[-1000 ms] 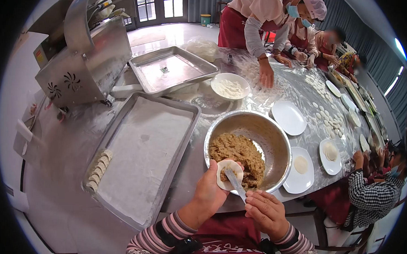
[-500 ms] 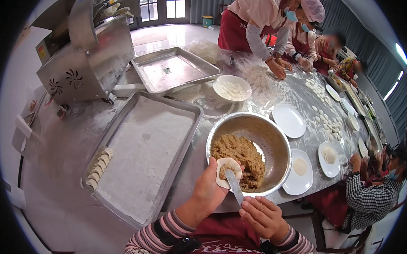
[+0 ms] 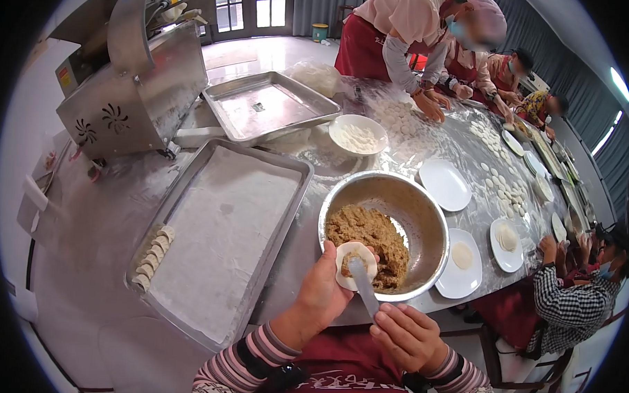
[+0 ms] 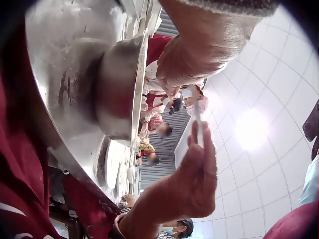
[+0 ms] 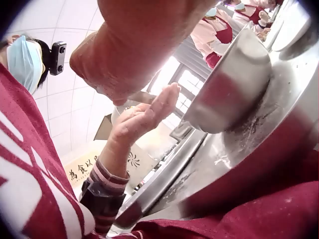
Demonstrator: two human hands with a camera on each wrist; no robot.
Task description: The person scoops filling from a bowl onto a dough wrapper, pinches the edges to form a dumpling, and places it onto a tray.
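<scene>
In the head view my left hand holds a round white wrapper in its palm at the near rim of the metal bowl. Brown filling fills the bowl's left side, and a little of it lies on the wrapper. My right hand grips a flat metal spatula, whose tip rests on that filling. The left wrist view shows the right hand with the spatula between thumb and fingers. In the right wrist view the left hand is seen from the side, under the spatula.
Left of the bowl lies a lined tray with a row of dumplings. Beyond are an empty tray, a flour bowl and a steel machine. Plates stand to the right, one with a wrapper. Several people work around the table.
Both hands stay near the bowl's rim, with the spatula tip shifting slightly on the filling in the wrapper. Across the table, a person's hands have come together over the floured dough pieces.
</scene>
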